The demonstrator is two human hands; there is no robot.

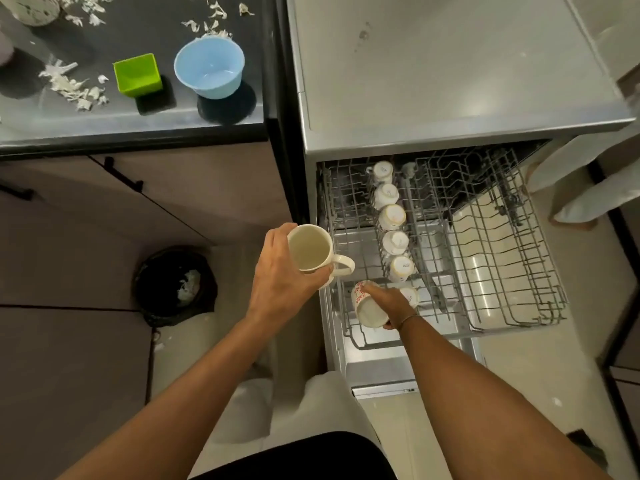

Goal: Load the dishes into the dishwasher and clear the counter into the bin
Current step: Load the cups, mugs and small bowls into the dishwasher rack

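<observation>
My left hand (282,273) grips a cream mug (309,249) upright, just left of the open dishwasher. My right hand (389,301) holds a white mug with red print (367,306), tilted on its side over the near left corner of the pulled-out wire rack (512,271). A row of several small white cups (393,216) stands upside down along the rack's middle. On the dark counter (138,123) at upper left stand a light blue bowl (209,67) and a green square cup (136,76), with white paper scraps (74,86) scattered around.
A black bin (175,284) holding some white scraps stands on the floor below the counter. The dishwasher's steel top (450,71) fills the upper right. Someone's legs (585,199) stand at the right edge. A grey speckled object (33,8) sits at the counter's far left.
</observation>
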